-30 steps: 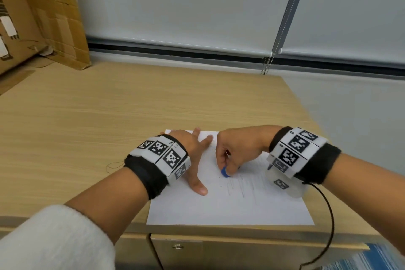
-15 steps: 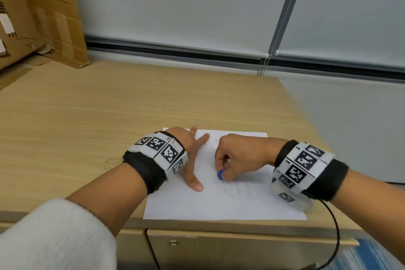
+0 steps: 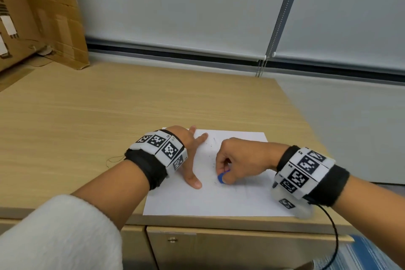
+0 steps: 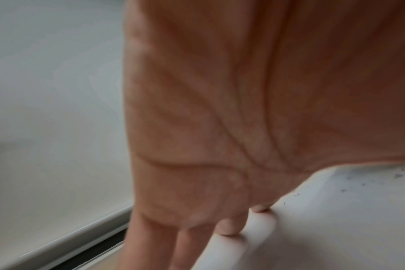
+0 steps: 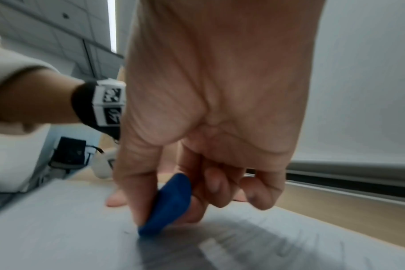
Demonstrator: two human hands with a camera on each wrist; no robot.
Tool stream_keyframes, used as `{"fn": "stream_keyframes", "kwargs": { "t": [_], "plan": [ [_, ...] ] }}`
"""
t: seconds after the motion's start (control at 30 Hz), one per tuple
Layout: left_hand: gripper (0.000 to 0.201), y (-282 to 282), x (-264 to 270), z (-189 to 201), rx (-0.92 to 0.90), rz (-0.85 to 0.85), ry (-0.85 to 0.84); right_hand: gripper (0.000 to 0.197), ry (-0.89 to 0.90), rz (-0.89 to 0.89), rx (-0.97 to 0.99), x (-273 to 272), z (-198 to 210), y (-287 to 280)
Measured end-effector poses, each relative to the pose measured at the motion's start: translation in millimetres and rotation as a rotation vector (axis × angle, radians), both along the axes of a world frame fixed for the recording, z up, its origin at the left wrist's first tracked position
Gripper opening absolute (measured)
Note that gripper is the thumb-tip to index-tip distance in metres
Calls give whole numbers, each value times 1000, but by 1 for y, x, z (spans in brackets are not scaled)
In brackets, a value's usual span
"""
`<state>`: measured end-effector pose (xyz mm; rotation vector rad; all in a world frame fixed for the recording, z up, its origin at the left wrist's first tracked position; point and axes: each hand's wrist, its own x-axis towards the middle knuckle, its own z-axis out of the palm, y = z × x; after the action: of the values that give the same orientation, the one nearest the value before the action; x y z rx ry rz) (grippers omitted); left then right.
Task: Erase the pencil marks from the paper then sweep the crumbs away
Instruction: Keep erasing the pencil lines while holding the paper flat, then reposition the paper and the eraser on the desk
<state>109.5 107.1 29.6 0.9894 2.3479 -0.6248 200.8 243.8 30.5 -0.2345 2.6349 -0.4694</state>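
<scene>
The left hand [image 3: 189,155] lies flat, fingers spread, on the paper's [image 3: 219,199] left part at the desk's [image 3: 87,120] near edge. The right hand [image 3: 241,160] pinches a blue eraser [image 3: 221,178], its tip touching mid-sheet. Pencil marks are too faint to make out; dark crumbs [image 4: 358,180] lie nearby.

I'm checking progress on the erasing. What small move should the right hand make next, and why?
Probably rub the eraser on toward the right, over the faint marks beside it. The right hand pinches it tip-down on the paper, the left hand presses the sheet flat, and crumbs already lie there.
</scene>
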Motion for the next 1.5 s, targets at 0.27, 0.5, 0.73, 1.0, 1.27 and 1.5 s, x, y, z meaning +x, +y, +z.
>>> {"fn": "stream_keyframes", "kwargs": {
  "t": [0.27, 0.5, 0.73, 1.0, 1.27, 1.5],
  "plan": [
    [136, -1, 1, 1, 7, 2, -7, 11, 15, -19, 7, 3, 1, 0],
    [136, -5, -2, 1, 39, -3, -61, 6, 267, -214, -43, 54, -7, 31],
    [135, -15, -4, -1, 41, -18, -90, 24, 519, -406, -161, 110, -61, 19],
    [92, -36, 17, 7, 162, -178, -38, 18, 633, -525, -270, 115, -77, 11],
    [89, -38, 100, -35, 261, -540, -207, 14, 646, -548, -314, 116, -80, 12],
    [104, -64, 53, -18, 111, 15, -92, 20, 626, -561, -325, 117, -83, 13]
  ]
}}
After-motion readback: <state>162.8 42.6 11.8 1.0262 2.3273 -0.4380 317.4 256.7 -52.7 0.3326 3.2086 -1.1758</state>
